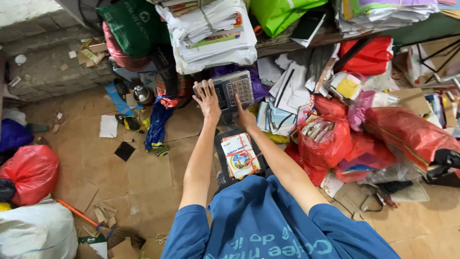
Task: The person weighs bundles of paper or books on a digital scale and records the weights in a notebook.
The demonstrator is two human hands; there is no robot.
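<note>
At frame centre, my left hand point(207, 99) lay flat and open on the keypad point(232, 91). My right hand point(244, 116) pressed a key with one finger, gripping nothing. Tied books point(241, 156) sat on the scale point(221, 178) below.

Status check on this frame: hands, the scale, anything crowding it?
Left hand flat on the scale keypad, open. Right hand pressing a key with one finger. Tied booklet bundle on the scale platform. Red bags and loose papers crowd its right.
</note>
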